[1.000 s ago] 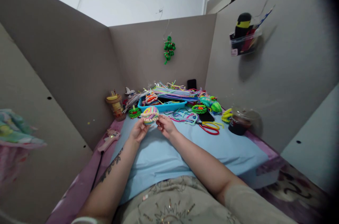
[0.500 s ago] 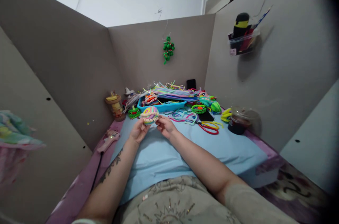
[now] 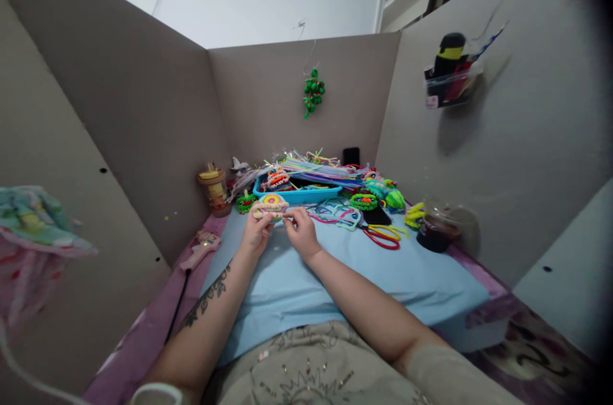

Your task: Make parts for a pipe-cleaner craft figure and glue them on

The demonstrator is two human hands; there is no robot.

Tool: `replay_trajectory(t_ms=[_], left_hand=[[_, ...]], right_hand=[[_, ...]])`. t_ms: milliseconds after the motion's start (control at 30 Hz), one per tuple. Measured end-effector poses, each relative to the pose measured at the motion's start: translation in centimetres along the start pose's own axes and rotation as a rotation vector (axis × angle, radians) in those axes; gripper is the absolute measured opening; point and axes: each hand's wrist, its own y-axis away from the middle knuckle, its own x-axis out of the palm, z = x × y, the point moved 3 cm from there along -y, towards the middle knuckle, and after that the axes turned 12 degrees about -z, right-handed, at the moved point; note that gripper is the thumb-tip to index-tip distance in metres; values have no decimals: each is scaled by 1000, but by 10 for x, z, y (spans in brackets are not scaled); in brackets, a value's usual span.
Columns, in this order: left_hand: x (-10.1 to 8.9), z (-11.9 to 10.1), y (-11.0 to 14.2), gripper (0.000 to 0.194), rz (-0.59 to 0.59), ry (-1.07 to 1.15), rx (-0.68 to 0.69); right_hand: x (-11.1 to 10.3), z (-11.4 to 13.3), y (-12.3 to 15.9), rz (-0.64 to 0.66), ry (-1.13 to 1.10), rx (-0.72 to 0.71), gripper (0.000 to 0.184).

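Note:
In my left hand [image 3: 257,234] is a small rounded craft of pastel pipe cleaners [image 3: 271,202], with pink, yellow and green bands and a cream twisted edge. The left fingers and thumb grip it from the left and below. My right hand [image 3: 302,232] pinches at its right edge; the exact bit between those fingertips is too small to make out. Both hands are raised over the light blue cloth [image 3: 364,271]. Just behind them are a green pipe-cleaner figure [image 3: 246,202] and a blue tray [image 3: 301,194] heaped with pipe cleaners [image 3: 316,168].
To the right lie scissors [image 3: 383,237] with red and yellow handles, loose pastel strands [image 3: 338,213], a green figure [image 3: 363,202] and a dark jar [image 3: 431,236]. A pink glue gun [image 3: 201,252] rests at left near a lidded cup [image 3: 214,191]. Grey panels [image 3: 287,92] enclose the table.
The craft has been tilted in my hands, so its round striped top shows more. My right hand has turned, with its back more upward. The whole view has shifted slightly.

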Motion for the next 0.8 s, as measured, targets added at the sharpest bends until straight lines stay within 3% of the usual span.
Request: replay_trajectory(t_ms=[133, 400, 800], left_hand=[[3, 8, 5, 54, 17, -55, -23], [2, 15, 4, 73, 80, -36, -42], [-12, 20, -4, 86, -25, -61, -76]], right_hand=[[2, 7, 2, 43, 76, -126, 12], [-1, 1, 0, 12, 99, -104, 7], [0, -3, -3, 109, 173, -211, 7]])
